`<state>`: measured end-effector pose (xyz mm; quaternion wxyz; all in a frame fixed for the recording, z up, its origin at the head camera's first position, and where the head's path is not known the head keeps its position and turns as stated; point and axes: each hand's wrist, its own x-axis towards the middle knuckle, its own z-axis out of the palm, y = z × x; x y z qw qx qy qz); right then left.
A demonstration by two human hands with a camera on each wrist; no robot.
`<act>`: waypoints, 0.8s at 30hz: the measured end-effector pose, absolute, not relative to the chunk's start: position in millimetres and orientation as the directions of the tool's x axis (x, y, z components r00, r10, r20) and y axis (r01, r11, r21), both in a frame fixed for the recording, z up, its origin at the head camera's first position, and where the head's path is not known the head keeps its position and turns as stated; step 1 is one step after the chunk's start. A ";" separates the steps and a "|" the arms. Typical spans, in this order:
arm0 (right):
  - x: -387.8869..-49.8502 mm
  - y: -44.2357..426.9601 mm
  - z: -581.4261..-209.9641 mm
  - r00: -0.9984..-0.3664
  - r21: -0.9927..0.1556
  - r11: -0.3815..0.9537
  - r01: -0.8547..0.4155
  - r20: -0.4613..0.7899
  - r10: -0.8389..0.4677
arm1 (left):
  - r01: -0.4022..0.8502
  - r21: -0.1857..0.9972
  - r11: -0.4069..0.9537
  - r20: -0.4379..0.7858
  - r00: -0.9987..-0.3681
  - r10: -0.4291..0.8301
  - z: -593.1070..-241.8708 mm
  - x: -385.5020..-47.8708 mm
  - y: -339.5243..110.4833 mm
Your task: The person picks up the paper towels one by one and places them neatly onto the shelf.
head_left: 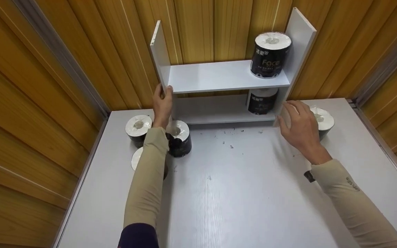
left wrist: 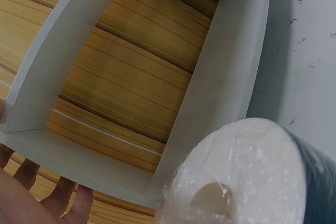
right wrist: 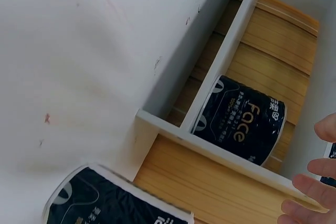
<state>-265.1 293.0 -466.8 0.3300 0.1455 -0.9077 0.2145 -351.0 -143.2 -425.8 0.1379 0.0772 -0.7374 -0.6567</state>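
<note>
A white two-tier shelf unit (head_left: 212, 74) stands against the back wall. My left hand (head_left: 162, 106) grips its left side panel, thumb at the front edge and fingers (left wrist: 63, 195) along the outside. Beside the right side panel (head_left: 300, 41) is my right hand (head_left: 300, 125), its fingers (right wrist: 310, 182) spread and loosely bent; whether they touch the panel is unclear. A black-wrapped toilet paper roll (head_left: 271, 60) sits on the upper tier at the right. Another wrapped roll (right wrist: 239, 121) is below it on the lower tier.
Left of the unit stand a wrapped roll (head_left: 139, 125), one near the left wrist (head_left: 182, 141), and one partly behind the sleeve (head_left: 135, 158). Another roll (head_left: 324, 120) is behind the right hand. Dark specks mark the white table (head_left: 226, 193). Wood-pattern walls (head_left: 198, 31) enclose it.
</note>
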 end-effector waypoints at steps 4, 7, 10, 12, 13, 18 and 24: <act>-261.2 302.7 -466.0 -0.734 -0.296 0.866 -0.403 0.670 -0.113 | 0.079 0.989 0.127 0.114 -0.948 -0.299 -426.2 -351.5 -143.2; -258.5 310.8 -465.4 -0.733 -0.290 0.873 -0.393 0.672 -0.106 | 0.093 0.987 0.135 0.130 -0.946 -0.296 -426.8 -351.8 -143.4; -256.7 318.7 -465.0 -0.744 -0.290 0.883 -0.371 0.661 -0.095 | 0.102 0.985 0.142 0.140 -0.945 -0.295 -427.3 -351.9 -143.6; -255.4 323.2 -465.2 -0.753 -0.291 0.889 -0.352 0.652 -0.085 | 0.097 0.985 0.142 0.136 -0.947 -0.292 -427.4 -351.1 -143.9; -254.9 325.4 -465.7 -0.757 -0.294 0.891 -0.346 0.648 -0.080 | 0.098 0.985 0.140 0.136 -0.946 -0.294 -427.2 -350.9 -144.0; -252.1 335.5 -469.1 -0.755 -0.292 0.893 -0.342 0.652 -0.076 | 0.089 0.986 0.144 0.129 -0.945 -0.302 -427.3 -351.1 -143.9; -250.0 347.1 -474.6 -0.758 -0.291 0.898 -0.329 0.649 -0.068 | 0.106 0.984 0.146 0.147 -0.939 -0.312 -428.0 -352.4 -143.1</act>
